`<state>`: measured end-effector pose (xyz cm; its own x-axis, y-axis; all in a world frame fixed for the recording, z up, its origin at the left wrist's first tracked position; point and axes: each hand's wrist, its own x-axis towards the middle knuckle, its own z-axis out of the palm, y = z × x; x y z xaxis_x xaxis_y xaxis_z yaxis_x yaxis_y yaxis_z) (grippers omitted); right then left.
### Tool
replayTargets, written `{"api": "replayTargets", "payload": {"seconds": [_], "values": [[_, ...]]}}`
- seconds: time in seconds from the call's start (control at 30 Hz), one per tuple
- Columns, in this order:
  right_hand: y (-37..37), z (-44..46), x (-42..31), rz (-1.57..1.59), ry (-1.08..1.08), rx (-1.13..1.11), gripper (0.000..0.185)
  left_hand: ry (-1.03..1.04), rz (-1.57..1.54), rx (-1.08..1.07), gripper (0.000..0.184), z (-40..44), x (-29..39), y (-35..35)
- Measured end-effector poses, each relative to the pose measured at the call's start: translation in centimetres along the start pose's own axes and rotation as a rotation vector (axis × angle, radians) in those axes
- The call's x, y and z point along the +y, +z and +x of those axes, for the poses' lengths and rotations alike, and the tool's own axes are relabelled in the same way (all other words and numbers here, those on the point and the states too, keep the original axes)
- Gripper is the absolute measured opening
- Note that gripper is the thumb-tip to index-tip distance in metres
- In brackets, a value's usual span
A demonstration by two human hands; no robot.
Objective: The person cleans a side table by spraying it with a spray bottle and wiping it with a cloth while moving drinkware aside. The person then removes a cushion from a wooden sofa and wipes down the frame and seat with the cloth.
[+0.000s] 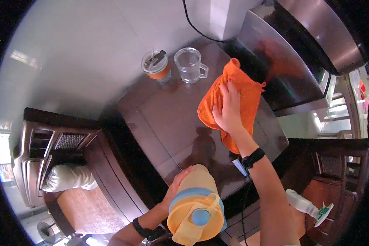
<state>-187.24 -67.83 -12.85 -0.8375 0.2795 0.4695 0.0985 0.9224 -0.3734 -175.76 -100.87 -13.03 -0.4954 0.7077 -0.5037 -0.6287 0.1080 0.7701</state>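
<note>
A pale yellow water bottle (199, 180) with a blue band and a yellow flip lid leans toward me at the table's near edge. My left hand (177, 186) is wrapped around its side, with part of the fingers hidden behind it. On the dark table (164, 115), an orange cloth (246, 88) lies spread out and rumpled. My right hand (228, 108) rests flat on top of it, fingers stretched out. Beyond the cloth stand a clear glass mug (188, 67) and a lidded cup with an orange band (156, 67).
A large shiny metal appliance (283, 57) stands at the table's right rear, a black cable (192, 24) behind it. Wooden chairs (102, 176) flank the table. A white spray bottle (301, 203) is at lower right. A small light-blue object (239, 167) lies near the front edge.
</note>
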Motion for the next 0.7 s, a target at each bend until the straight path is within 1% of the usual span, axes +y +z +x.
{"api": "replayTargets", "payload": {"seconds": [0.03,0.07,0.13,0.17,0.23,0.27,0.33,0.37,0.4,0.47,0.53,0.57,0.63,0.67,0.7], "values": [[-0.3,0.7,-1.0,0.225,0.016,0.116,0.061,-0.118,-0.120,-0.007,0.087,0.2,-0.3,-0.3],[-0.6,2.3,-1.9,0.236,0.009,0.115,0.061,0.026,0.077,-0.005,0.094,0.0,0.7,0.2],[-0.3,6.4,-2.8,0.316,0.085,0.137,0.044,0.150,0.282,0.007,0.101,-1.2,3.6,0.7],[0.4,7.4,-2.5,0.326,0.092,0.139,0.044,0.317,0.621,0.124,0.106,-2.0,6.0,0.3],[1.1,9.1,-2.0,0.342,0.147,-0.044,0.025,0.517,0.954,0.346,0.111,-1.4,9.7,-2.2],[0.9,9.1,-2.2,0.348,0.142,-0.044,0.025,0.541,0.942,0.462,0.110,-0.7,11.3,-3.5],[-0.2,8.8,-2.8,0.348,0.138,-0.175,0.016,0.623,0.921,0.609,0.109,3.6,15.2,-6.3],[-0.3,7.7,-3.1,0.376,0.099,-0.087,0.015,0.657,0.843,0.620,0.109,6.5,16.9,-7.6],[-1.0,6.6,-3.5,0.371,0.084,-0.087,0.015,0.692,0.762,0.632,0.110,9.7,18.5,-8.9],[-2.8,4.0,-4.6,0.517,0.104,-0.062,0.015,0.698,0.698,0.710,0.118,15.7,21.0,-10.5],[-4.5,1.3,-5.4,0.621,0.110,-0.135,0.013,0.658,0.710,0.779,0.124,19.5,22.7,-10.2],[-5.6,0.2,-6.0,0.612,0.104,-0.147,0.013,0.655,0.694,0.784,0.124,20.6,23.4,-9.7],[-7.5,-1.5,-7.0,0.612,0.133,-0.301,0.010,0.751,0.673,0.718,0.128,21.7,25.1,-8.2],[-8.1,-2.1,-7.1,0.603,0.132,-0.309,0.010,0.747,0.661,0.718,0.128,22.5,25.4,-7.8],[-8.4,-2.6,-7.3,0.601,0.082,-0.348,0.010,0.760,0.711,0.757,0.128,23.0,25.8,-7.5]]}}
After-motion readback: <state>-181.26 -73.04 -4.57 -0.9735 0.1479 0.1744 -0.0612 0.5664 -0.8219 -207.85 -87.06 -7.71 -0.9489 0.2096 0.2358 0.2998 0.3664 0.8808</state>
